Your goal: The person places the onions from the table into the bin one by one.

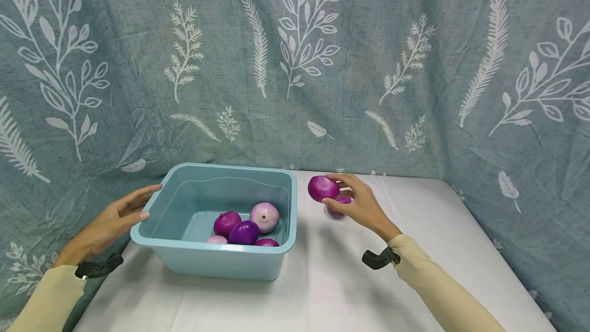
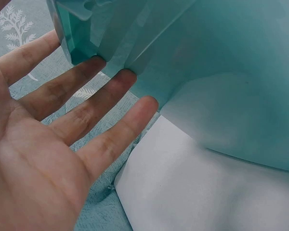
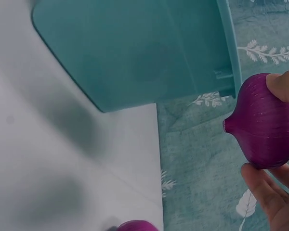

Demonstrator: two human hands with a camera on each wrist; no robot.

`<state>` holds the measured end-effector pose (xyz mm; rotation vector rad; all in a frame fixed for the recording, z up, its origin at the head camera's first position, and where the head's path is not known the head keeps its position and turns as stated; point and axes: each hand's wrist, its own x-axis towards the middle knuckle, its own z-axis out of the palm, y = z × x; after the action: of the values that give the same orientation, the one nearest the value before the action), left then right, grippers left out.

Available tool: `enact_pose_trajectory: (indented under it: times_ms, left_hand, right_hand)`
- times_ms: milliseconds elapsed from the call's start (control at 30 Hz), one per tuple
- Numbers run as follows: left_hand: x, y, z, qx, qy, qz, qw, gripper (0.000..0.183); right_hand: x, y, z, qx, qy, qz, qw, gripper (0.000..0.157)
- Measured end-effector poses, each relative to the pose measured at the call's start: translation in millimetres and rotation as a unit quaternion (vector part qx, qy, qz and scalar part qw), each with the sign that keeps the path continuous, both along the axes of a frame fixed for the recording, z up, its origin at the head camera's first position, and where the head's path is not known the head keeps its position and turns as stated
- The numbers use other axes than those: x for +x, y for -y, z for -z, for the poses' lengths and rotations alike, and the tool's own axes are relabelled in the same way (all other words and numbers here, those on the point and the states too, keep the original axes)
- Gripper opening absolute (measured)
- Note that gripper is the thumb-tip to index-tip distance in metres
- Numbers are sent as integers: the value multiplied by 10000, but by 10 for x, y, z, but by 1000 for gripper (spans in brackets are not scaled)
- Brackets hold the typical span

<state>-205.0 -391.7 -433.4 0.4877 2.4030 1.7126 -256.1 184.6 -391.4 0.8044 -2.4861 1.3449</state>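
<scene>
My right hand [image 1: 358, 203] pinches a purple onion [image 1: 322, 188] between thumb and fingers, to the right of the blue plastic tub [image 1: 216, 261]. The right wrist view shows this onion [image 3: 262, 122] held up, its pointed stem end facing the tub. Behind it, a second purple onion [image 1: 338, 209] sits on the table, partly hidden by the hand. My left hand [image 1: 112, 223] is at the tub's left rim, its fingers straight. In the left wrist view those fingers [image 2: 106, 139] are spread against the tub's outer wall.
Inside the tub lie several onions: a pale one [image 1: 265, 217], a dark purple one [image 1: 244, 232], a reddish-purple one [image 1: 227, 224] and others partly hidden by the front wall. A white cloth [image 1: 239, 306] covers the table. Patterned blue-grey fabric [image 1: 295, 117] hangs behind and at both sides.
</scene>
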Motion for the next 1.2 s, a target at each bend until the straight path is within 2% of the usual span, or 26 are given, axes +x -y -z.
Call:
enact_pose_trajectory:
  times_ms: [200, 333, 567, 600, 867, 1200]
  left_hand:
    - [-16, -2, 0, 13, 17, 2, 10000, 63]
    - [-18, -12, -15, 36, 50, -18, 10000, 63]
    - [-24, 3, -25, -9, 66, -46, 10000, 63]
    - [-26, 6, -24, -29, 57, -50, 10000, 63]
    - [-26, 0, -17, 37, -5, -8, 10000, 63]
    - [-10, -11, 4, 132, -29, -15, 9999, 63]
  right_hand:
    - [-179, 19, 87, 20, -71, -5, 10000, 56]
    - [-260, 46, 94, -45, -169, -195, 9997, 57]
    - [-1, 341, -271, -204, -349, -483, 9980, 55]
    - [-13, 367, -279, -218, -379, -522, 9977, 55]
    - [-246, 546, -171, -231, -587, -783, 9949, 60]
    - [-314, 854, -132, -41, -679, -1047, 9922, 58]
